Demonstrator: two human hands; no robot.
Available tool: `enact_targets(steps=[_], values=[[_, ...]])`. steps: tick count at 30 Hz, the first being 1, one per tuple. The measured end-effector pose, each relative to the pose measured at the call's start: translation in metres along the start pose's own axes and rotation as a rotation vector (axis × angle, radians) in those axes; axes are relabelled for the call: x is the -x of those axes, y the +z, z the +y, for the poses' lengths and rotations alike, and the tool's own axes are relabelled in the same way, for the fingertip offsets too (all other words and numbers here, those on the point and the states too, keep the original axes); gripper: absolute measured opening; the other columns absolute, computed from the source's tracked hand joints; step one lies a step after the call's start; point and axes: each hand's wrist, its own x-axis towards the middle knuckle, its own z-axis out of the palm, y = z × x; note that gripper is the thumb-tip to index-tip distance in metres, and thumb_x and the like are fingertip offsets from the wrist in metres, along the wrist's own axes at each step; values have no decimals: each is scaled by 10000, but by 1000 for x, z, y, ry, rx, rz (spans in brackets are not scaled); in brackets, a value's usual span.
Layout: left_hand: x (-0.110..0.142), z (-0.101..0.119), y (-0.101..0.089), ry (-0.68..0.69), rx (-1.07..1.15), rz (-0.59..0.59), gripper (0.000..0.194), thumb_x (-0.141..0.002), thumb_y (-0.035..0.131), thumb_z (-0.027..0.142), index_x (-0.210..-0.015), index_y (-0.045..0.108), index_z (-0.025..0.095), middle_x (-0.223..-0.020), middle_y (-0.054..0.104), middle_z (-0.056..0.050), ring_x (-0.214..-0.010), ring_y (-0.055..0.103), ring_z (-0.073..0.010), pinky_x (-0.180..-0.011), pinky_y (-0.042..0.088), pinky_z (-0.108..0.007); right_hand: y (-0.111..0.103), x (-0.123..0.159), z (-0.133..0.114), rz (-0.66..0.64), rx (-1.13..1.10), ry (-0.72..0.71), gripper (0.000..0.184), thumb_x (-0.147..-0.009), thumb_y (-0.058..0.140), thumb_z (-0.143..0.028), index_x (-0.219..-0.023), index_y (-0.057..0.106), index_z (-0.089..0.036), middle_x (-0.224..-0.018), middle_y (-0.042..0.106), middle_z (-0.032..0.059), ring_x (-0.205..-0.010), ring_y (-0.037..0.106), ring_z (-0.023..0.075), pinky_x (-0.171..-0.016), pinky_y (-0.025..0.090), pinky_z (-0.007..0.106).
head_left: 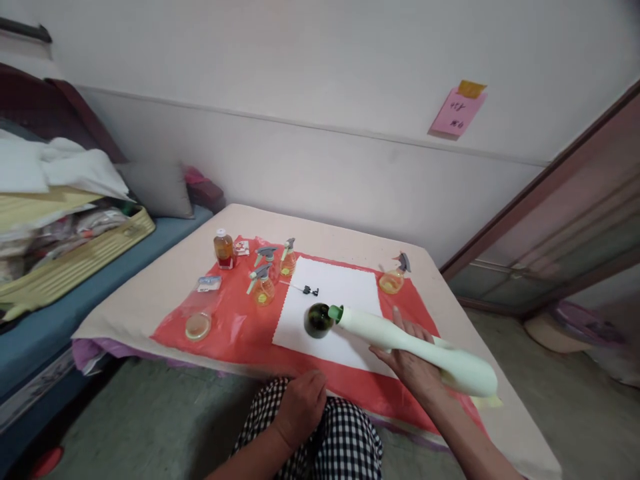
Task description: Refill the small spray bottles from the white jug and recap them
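My right hand [411,360] grips a long pale green bottle [450,357], tilted so its green neck touches the mouth of a small dark round bottle [319,320] standing on a white sheet [345,293]. My left hand [301,405] rests curled on my checkered lap at the table's near edge; whether it holds anything is hidden. A small black clip-like part [310,290] lies on the white sheet.
A red plastic cloth [235,327] covers the low table [150,293]. On it stand several small spray bottles with yellow liquid [263,285], an amber bottle [223,249], another sprayer [393,277] and a clear jar lying flat [199,320]. A bed with piled clothes [60,200] lies left.
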Motion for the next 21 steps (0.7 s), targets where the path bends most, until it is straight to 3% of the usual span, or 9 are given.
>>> enact_targets(steps=[10, 21], values=[[3, -3, 3, -12, 15, -35, 230, -906, 416, 75, -939, 608, 196, -862, 688, -63, -772, 678, -180, -729, 593, -321, -7, -18, 4, -44, -2, -43, 855, -922, 502, -591, -1556, 203, -101, -1235, 610, 211, -1042, 572, 338, -942, 427, 471], [5, -4, 6, -9, 23, -44, 235, -922, 402, 90, -932, 608, 202, -836, 661, -56, -759, 663, -181, -737, 580, -327, -19, -30, 7, -71, 19, -72, 832, -937, 515, -516, -1576, 129, -147, -1231, 617, 206, -1114, 568, 351, -1002, 390, 495]])
